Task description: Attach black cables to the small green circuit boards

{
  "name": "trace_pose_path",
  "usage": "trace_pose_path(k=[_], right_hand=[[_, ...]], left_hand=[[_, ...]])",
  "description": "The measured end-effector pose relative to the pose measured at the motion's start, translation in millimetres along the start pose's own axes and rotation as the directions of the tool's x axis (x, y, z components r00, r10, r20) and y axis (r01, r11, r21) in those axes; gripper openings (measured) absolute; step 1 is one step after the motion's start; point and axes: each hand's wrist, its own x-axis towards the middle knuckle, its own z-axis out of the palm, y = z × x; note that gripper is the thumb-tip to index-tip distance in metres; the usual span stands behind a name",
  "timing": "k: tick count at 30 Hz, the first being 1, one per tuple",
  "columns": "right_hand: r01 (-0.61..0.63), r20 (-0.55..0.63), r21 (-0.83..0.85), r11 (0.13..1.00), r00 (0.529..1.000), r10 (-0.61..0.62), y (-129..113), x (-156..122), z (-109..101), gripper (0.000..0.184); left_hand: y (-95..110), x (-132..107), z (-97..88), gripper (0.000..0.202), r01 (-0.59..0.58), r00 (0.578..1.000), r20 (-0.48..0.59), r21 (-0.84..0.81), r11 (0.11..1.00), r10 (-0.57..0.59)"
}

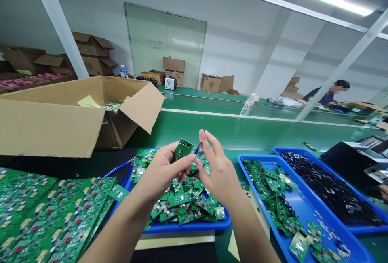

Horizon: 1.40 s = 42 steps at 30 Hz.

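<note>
My left hand [162,172] is closed on a small green circuit board [182,149], held up above a blue tray [194,226] heaped with several like boards. My right hand [216,166] is just right of it, fingers pinched on a thin dark part [197,148] that touches the board's right edge. Both hands hover over the pile, close together.
Large green board panels [45,214] lie at the lower left. An open cardboard box [60,113] stands at the left. Two more blue trays sit at the right, one with green boards [303,206], one with small black parts [330,190]. A water bottle [247,105] and a seated person [330,93] are beyond.
</note>
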Motion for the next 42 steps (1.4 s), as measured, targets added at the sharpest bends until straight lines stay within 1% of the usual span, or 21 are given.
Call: trace_pose_path(k=[3,6,7,8,10,11,12,13,15,19,23,26,28,31,34,35,36,37,39,40,42], right_hand=[[-0.055,0.030,0.050,0.997,0.998,0.053,-2,-2,10,0.078],[-0.176,-0.014,0.196,0.965,0.983,0.182,1,-1,10,0.082],[-0.209,-0.035,0.254,0.944,0.974,0.225,3,0,7,0.077],[-0.225,-0.049,0.314,0.922,0.966,0.252,4,0,4,0.067],[-0.195,-0.052,0.459,0.866,0.968,0.246,3,0,-4,0.036],[-0.170,-0.049,0.538,0.826,0.972,0.232,2,0,-7,0.023],[-0.147,-0.050,0.606,0.782,0.974,0.223,0,-1,-10,0.015],[-0.132,-0.057,0.657,0.742,0.973,0.223,-3,-2,-12,0.012],[-0.119,-0.086,0.706,0.698,0.964,0.251,-8,-3,-12,0.008],[-0.102,-0.151,0.699,0.708,0.947,0.285,-11,-3,-9,0.003],[-0.104,-0.221,0.678,0.727,0.915,0.336,-8,1,-9,0.002],[-0.113,-0.247,0.699,0.706,0.888,0.387,-7,4,-9,0.007],[-0.100,-0.255,0.716,0.691,0.883,0.393,-7,5,-7,0.008],[-0.068,-0.297,0.710,0.701,0.874,0.385,-8,5,-2,0.008],[-0.012,-0.387,0.677,0.735,0.845,0.370,-6,3,-3,0.008],[0.004,-0.401,0.653,0.757,0.851,0.341,-5,2,-5,0.006],[0.015,-0.392,0.618,0.786,0.873,0.291,-4,1,-8,0.005],[0.021,-0.358,0.575,0.818,0.906,0.228,-3,0,-12,0.005],[0.033,-0.244,0.478,0.878,0.965,0.097,-2,-1,-20,0.006],[0.044,-0.191,0.431,0.901,0.981,0.043,-2,-2,-24,0.008],[0.080,-0.128,0.343,0.936,0.991,-0.038,-3,-1,-27,0.008]], left_hand=[[1,-2,-2.5,0.024,0.003,1.000,0.031,-0.010,1.000,-0.003],[2,-5,-3.8,0.023,0.003,0.996,0.089,-0.017,1.000,-0.002],[2,-6,-3.5,0.022,0.004,0.995,0.104,-0.022,1.000,-0.001],[3,-6,-2.9,0.021,0.005,0.994,0.111,-0.029,1.000,-0.001],[4,-7,-0.9,0.020,-0.001,0.995,0.096,-0.048,0.999,0.005],[4,-6,0.4,0.020,-0.006,0.996,0.088,-0.057,0.998,0.011],[4,-5,1.7,0.020,-0.012,0.996,0.083,-0.062,0.998,0.018],[4,-4,2.9,0.021,-0.019,0.996,0.085,-0.063,0.998,0.025],[4,-3,5.1,0.021,-0.028,0.995,0.095,-0.059,0.998,0.033],[1,-2,7.6,0.019,-0.033,0.991,0.125,-0.046,0.998,0.039],[-2,-4,8.1,0.025,-0.052,0.983,0.174,-0.041,0.998,0.058],[-3,-4,8.8,0.023,-0.020,0.979,0.202,-0.038,0.999,0.027],[-3,-4,9.5,0.027,-0.005,0.978,0.210,-0.038,0.999,0.013],[-3,-3,9.6,0.033,0.001,0.979,0.206,-0.040,0.999,0.007],[-4,-2,7.7,0.041,0.008,0.992,0.128,-0.066,0.998,0.000],[-4,-2,6.9,0.041,0.005,0.995,0.096,-0.079,0.997,0.002],[-3,-1,6.2,0.041,0.001,0.997,0.072,-0.089,0.996,0.006],[-3,-1,5.7,0.038,-0.004,0.998,0.064,-0.090,0.996,0.010],[-3,-1,5.5,0.032,-0.015,0.996,0.091,-0.059,0.998,0.021],[-3,-1,5.8,0.030,-0.026,0.993,0.112,-0.028,0.999,0.029],[-3,-1,6.9,0.031,-0.056,0.989,0.139,0.047,0.997,0.049]])
